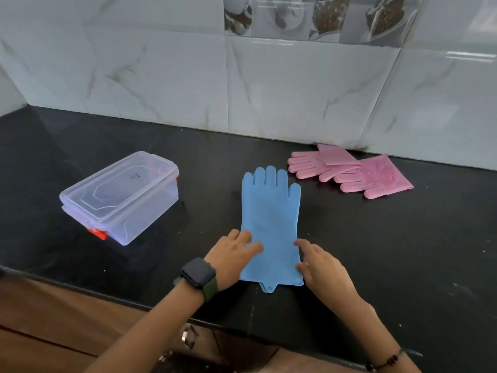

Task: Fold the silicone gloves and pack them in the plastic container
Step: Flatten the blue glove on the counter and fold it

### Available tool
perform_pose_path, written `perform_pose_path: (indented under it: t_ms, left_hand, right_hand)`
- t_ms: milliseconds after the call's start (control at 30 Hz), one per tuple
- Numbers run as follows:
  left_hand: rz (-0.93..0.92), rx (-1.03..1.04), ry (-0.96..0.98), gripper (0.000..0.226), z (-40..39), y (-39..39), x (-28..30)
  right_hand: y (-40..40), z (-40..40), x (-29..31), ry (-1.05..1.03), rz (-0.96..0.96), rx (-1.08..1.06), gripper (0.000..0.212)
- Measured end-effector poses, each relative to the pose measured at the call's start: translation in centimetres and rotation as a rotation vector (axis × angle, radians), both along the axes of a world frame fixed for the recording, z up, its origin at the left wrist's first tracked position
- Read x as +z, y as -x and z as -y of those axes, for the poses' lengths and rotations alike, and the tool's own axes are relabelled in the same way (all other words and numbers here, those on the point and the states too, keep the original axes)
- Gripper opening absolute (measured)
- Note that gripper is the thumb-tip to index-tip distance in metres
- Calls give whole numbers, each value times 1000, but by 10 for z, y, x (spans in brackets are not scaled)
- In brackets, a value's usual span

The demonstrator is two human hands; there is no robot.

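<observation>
A blue silicone glove [270, 211] lies flat on the black counter, fingers pointing toward the wall. My left hand [231, 255] rests on its cuff at the left edge, fingers spread. My right hand [321, 265] touches the cuff's right edge, fingers apart. Two pink silicone gloves [349, 170] lie overlapped at the back right by the wall. The clear plastic container [121, 197] with its lid on and an orange clip sits to the left.
The black counter [403, 251] ends at a tiled wall behind and at a front edge near my wrists. A drawer or cabinet front in wood shows below. A dark watch is on my left wrist.
</observation>
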State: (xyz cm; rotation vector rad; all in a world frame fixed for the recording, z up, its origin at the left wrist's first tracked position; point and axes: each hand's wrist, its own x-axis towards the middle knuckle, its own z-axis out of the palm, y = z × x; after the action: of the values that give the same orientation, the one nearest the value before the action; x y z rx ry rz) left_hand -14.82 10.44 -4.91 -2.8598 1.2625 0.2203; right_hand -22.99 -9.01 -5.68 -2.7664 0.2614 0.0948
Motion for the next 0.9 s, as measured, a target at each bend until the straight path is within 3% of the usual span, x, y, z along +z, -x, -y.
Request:
perform_pose_path:
  t_ms: [67, 133, 333, 433, 533, 633, 700, 800, 900]
  left_hand:
    - [72, -220, -81, 48, -13, -8, -3]
    - [104, -343, -141, 43, -22, -15, -7]
    - [229, -621, -58, 25, -21, -29, -6]
    - [197, -707, -42, 22, -23, -35, -5]
    - [183, -722, -43, 35, -28, -47, -1]
    - [224, -759, 1, 32, -28, -59, 2]
    - [248, -795, 37, 24, -26, -62, 0]
    - [274, -724, 203, 15, -25, -64, -12]
    - [-83, -290, 526, 20, -24, -58, -21]
  right_hand:
    - [4, 12, -2, 97, 40, 194, 40]
    - [-4, 25, -2, 88, 59, 231, 37]
    - [-88, 31, 13, -171, 154, -179, 25]
    - [-124, 30, 17, -302, 84, -228, 31]
    - [-120, 31, 13, -47, 166, -65, 41]
    - [-75, 40, 5, 211, 364, 323, 51]
    - [-39, 47, -1, 300, 367, 557, 54]
    - [-3, 49, -13, 332, 287, 737, 53]
    - [0, 44, -19, 326, 345, 726, 33]
